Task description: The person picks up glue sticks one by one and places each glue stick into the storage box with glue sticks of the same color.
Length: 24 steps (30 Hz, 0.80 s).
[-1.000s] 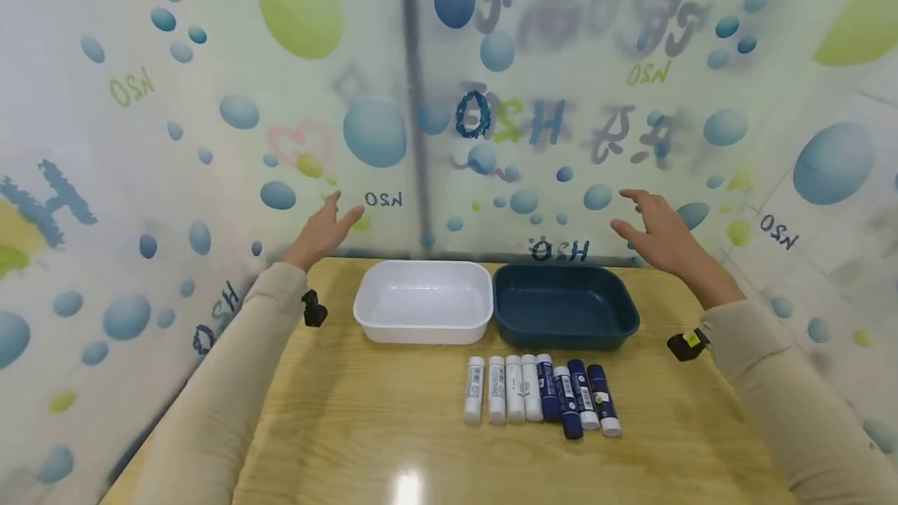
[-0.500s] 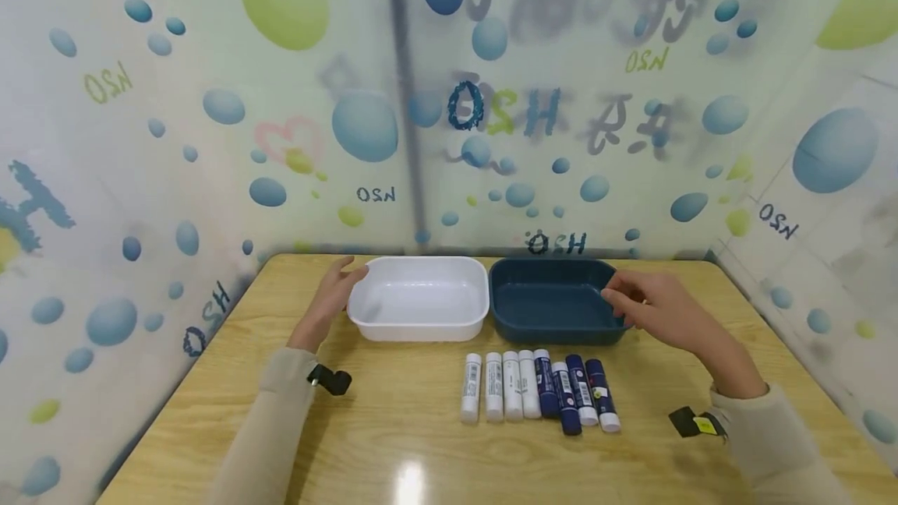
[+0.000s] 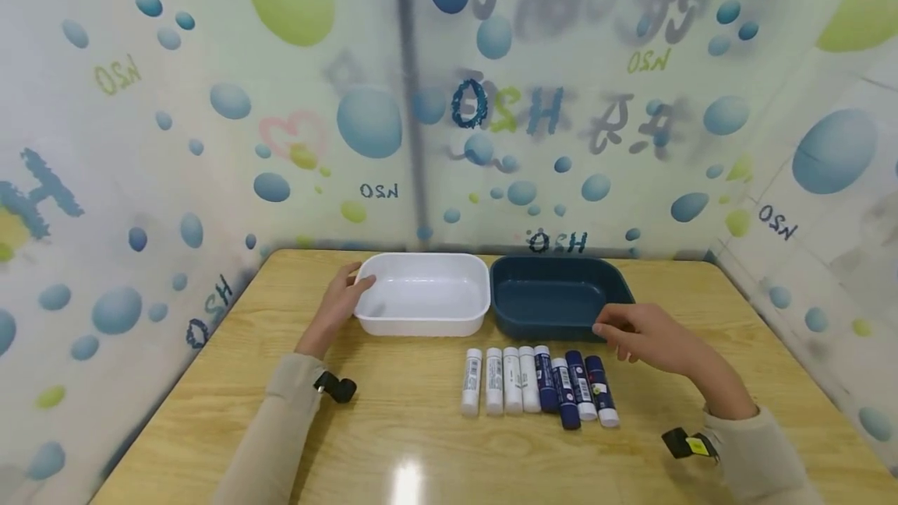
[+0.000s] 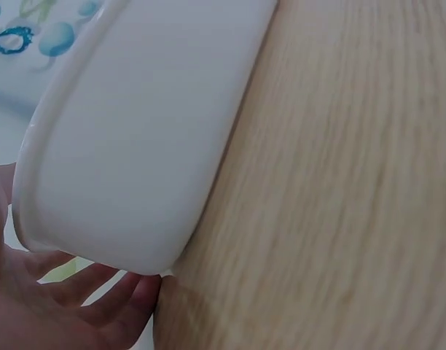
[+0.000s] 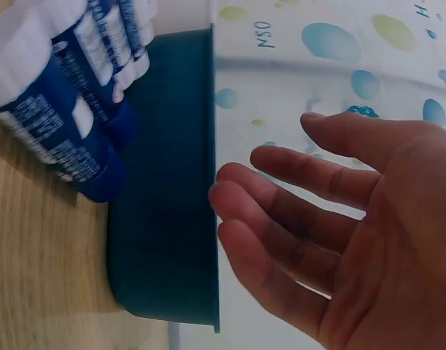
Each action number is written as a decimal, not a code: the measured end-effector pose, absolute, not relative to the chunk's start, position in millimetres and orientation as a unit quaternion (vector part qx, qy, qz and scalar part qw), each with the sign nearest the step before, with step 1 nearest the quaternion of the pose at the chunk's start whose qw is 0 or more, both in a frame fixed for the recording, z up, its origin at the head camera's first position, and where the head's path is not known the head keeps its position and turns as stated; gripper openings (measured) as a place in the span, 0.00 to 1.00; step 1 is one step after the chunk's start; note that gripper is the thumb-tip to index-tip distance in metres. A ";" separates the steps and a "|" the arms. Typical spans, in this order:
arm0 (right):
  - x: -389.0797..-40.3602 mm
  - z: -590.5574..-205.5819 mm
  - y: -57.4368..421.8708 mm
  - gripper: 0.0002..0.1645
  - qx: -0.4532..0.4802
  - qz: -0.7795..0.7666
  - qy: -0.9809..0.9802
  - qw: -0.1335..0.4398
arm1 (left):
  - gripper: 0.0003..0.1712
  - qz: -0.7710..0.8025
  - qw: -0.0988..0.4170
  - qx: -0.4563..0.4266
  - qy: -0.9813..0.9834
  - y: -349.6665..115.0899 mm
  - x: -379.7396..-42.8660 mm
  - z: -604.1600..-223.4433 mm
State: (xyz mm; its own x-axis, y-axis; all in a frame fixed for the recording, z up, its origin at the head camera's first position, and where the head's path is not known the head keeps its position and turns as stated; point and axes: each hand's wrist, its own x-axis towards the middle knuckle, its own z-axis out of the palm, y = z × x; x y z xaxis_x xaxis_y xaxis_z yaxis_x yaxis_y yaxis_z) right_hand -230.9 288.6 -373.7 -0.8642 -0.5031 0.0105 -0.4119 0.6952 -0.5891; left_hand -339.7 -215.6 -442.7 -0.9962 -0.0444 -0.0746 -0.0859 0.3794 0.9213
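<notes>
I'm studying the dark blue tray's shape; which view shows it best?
The head view: it shows the dark blue tray's inside and most of its rim, though the right hand hides its near right corner. The right wrist view shows only its outer side; the left wrist view doesn't show it.

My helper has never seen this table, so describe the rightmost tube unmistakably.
On the wood-grain table, find the dark blue rectangular tray, right of the white rectangular tray. Nearer the viewer lies a row of eight slim tubes, white ones left, dark blue ones right. The target is the dark blue cylindrical tube with a white near end; no other tube lies to its right.
</notes>
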 end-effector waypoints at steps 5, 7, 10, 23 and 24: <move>-234.1 -383.5 287.5 0.18 -0.244 -0.315 0.911 0.108 | 0.41 0.553 0.021 -0.033 0.832 -215.8 -339.9 -447.0; -235.1 -385.2 285.8 0.19 -0.236 -0.315 0.910 0.128 | 0.41 0.555 0.026 -0.030 0.831 -215.7 -339.0 -447.1; -234.8 -387.2 282.7 0.19 -0.219 -0.311 0.910 0.166 | 0.42 0.558 0.033 -0.032 0.828 -214.5 -338.3 -446.7; -230.0 -400.2 275.4 0.15 -0.114 -0.283 0.924 0.230 | 0.37 0.552 0.022 -0.029 0.833 -212.0 -337.4 -449.0; -229.0 -401.1 275.1 0.13 -0.110 -0.277 0.927 0.229 | 0.37 0.549 0.024 -0.029 0.835 -211.7 -336.6 -449.1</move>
State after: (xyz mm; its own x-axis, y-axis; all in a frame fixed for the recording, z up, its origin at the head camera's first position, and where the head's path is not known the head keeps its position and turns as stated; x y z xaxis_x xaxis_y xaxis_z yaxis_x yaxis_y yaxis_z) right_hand -229.0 275.1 -401.1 -0.8709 -0.3302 -0.3640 -0.0762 0.8224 -0.5637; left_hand -336.6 -211.7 -449.1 -0.9973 -0.0217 -0.0707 -0.0735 0.3957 0.9154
